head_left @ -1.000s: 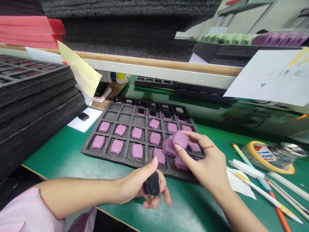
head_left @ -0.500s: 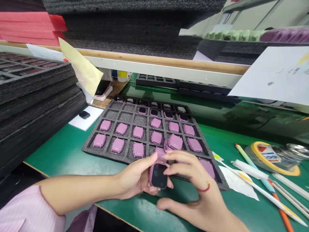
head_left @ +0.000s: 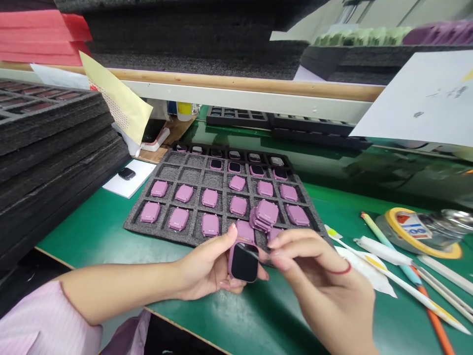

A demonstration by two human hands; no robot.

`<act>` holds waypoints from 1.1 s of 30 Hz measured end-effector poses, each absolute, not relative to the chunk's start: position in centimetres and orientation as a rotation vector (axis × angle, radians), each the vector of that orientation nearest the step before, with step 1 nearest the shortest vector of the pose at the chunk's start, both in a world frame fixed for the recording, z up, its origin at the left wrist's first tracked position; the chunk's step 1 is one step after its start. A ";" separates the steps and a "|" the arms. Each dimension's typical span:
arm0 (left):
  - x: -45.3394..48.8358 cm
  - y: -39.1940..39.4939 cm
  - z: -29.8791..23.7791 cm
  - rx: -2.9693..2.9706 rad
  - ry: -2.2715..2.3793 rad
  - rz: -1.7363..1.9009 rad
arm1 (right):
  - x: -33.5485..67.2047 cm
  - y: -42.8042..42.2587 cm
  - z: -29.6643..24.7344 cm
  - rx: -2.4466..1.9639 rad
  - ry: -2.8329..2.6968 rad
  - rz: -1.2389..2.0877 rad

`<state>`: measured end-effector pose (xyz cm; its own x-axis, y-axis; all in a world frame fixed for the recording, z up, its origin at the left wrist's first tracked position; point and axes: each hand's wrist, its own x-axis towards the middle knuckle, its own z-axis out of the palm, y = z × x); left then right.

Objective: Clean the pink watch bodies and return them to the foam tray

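My left hand is closed around a pink watch body with a black screen, held just above the green table in front of the foam tray. My right hand pinches at the screen's upper right corner with thumb and forefinger; a thin clear film seems to be between them. The dark foam tray holds several pink watch bodies face down in its pockets, with a loose pile of them on its near right part. Further back, a few lie screen up.
A stack of dark foam trays rises at the left. To the right lie pens, a white paper scrap and a tape roll. A white card with a small black part sits behind the tray's left. A shelf hangs overhead.
My right hand left the pile on the tray and came down to the watch body in my left hand. It now pinches at the screen's corner. The left hand turned the screen more upward.
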<state>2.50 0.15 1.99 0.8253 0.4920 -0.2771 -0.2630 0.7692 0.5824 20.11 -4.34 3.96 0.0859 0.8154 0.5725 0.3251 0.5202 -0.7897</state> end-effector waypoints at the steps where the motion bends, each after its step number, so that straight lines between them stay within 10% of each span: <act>1: 2.5 0.2 2.0 0.558 0.440 0.414 | 20.3 -4.2 4.0 -1.024 -1.369 0.575; 10: 2.2 0.2 2.1 0.562 0.412 0.415 | 20.9 -3.6 4.1 -0.979 -0.887 0.755; 23: 2.3 0.1 2.3 0.554 0.408 0.404 | 21.9 -5.1 3.4 -0.957 -1.739 0.034; 33: 2.3 0.1 2.3 0.529 0.413 0.380 | 21.9 -7.6 3.3 -0.899 -2.110 0.070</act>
